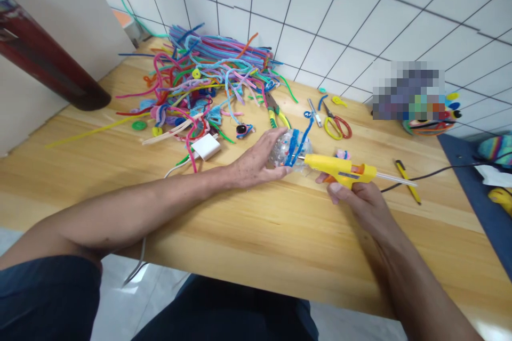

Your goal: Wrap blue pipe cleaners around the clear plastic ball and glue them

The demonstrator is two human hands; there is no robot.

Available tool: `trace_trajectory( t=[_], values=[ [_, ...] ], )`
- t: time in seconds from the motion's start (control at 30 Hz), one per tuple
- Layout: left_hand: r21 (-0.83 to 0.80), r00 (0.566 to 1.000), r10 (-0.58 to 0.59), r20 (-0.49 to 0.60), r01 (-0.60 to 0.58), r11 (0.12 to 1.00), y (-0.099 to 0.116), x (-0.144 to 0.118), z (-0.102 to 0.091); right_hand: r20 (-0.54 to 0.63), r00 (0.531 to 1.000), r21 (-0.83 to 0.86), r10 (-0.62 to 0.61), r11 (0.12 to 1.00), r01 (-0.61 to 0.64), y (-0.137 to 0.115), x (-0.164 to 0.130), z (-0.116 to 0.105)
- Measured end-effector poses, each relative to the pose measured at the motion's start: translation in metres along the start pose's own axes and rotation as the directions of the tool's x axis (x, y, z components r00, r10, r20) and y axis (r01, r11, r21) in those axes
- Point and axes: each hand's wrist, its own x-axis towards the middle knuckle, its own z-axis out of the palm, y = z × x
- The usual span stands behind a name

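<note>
My left hand (266, 162) is wrapped round the near left side of a clear plastic bottle (281, 145) lying on the wooden table. Blue pipe cleaner (294, 144) runs across the bottle in bands, and one end sticks up at the far side. In my right hand (354, 197) is a yellow hot glue gun (330, 164), gripped by its handle. Its nozzle points left and meets the bottle beside the blue pipe cleaner; whether it touches is too small to tell. A clear glue stick (396, 179) juts from the gun's back end.
Behind my left hand lies a large heap of coloured pipe cleaners (216, 58), with pliers (276, 112) at its right. Scissors (336, 122) and a yellow utility knife (408, 181) lie farther right. A white charger (206, 147) sits near my left forearm. A black cable (436, 171) crosses the right side.
</note>
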Motion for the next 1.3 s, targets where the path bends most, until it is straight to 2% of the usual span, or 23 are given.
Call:
trace_trajectory(
  t=[0.13,0.33,0.57,0.7,0.83,1.03,1.3],
  values=[
    [0.002,1.0,-0.018,0.006,0.018,1.0,0.0,0.0,0.0,-0.055,0.998,0.014,-0.016,1.0,0.016,0.001,0.0,-0.003],
    [-0.003,1.0,-0.017,0.018,0.017,1.0,0.001,0.001,0.0,-0.001,1.0,-0.008,-0.02,1.0,0.02,0.003,0.0,-0.004],
    [-0.01,0.999,-0.032,0.01,0.032,0.999,0.0,0.0,0.002,-0.039,0.999,-0.02,-0.023,1.0,0.022,0.007,-0.001,-0.008],
    [-0.016,1.0,0.005,-0.009,-0.005,1.0,0.002,0.0,0.004,-0.055,0.998,-0.023,-0.014,1.0,0.013,0.011,-0.003,-0.005],
    [-0.025,1.0,0.019,-0.011,-0.019,1.0,0.005,0.0,0.005,-0.112,0.994,0.04,0.014,0.999,-0.01,0.016,-0.006,0.0],
    [-0.013,0.999,0.033,-0.021,-0.033,0.999,0.006,-0.001,0.007,-0.031,0.999,0.067,0.032,0.997,-0.03,0.022,-0.006,-0.003],
    [-0.02,1.0,0.0,0.019,0.0,1.0,0.005,-0.003,0.004,-0.075,0.992,0.062,0.101,0.993,-0.096,0.026,-0.008,0.0]
  ],
)
